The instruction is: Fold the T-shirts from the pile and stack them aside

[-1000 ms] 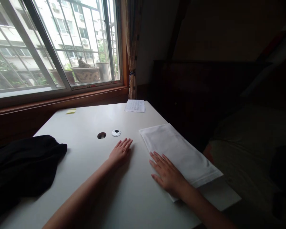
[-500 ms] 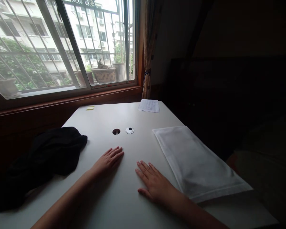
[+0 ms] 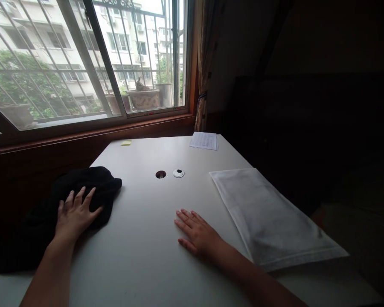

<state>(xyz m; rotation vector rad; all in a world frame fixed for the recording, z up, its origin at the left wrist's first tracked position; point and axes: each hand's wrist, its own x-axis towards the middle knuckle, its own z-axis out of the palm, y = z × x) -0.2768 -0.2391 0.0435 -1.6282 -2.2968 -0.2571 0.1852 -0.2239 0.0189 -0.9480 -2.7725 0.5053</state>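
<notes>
My left hand [image 3: 77, 212] is spread over a crumpled black cloth [image 3: 96, 177] on the left side of the white table [image 3: 141, 247]. Its fingers are apart; whether they press on the fabric I cannot tell. My right hand [image 3: 196, 233] lies palm down on the bare tabletop near the middle, fingers stretched out and holding nothing. To the right of that hand is a flat, whitish, translucent bag [image 3: 272, 217], apart from the fingers.
Beyond the hands are a round hole [image 3: 161, 174] in the tabletop and its white cover [image 3: 178, 173]. Papers [image 3: 204, 140] and yellow sticky notes [image 3: 126, 143] lie at the far edge. A barred window [image 3: 92, 64] and a tied curtain [image 3: 202, 102] stand behind.
My left hand has moved left from the middle of the table to the black cloth, its fingers now spread. My right hand has shifted slightly left and stays flat.
</notes>
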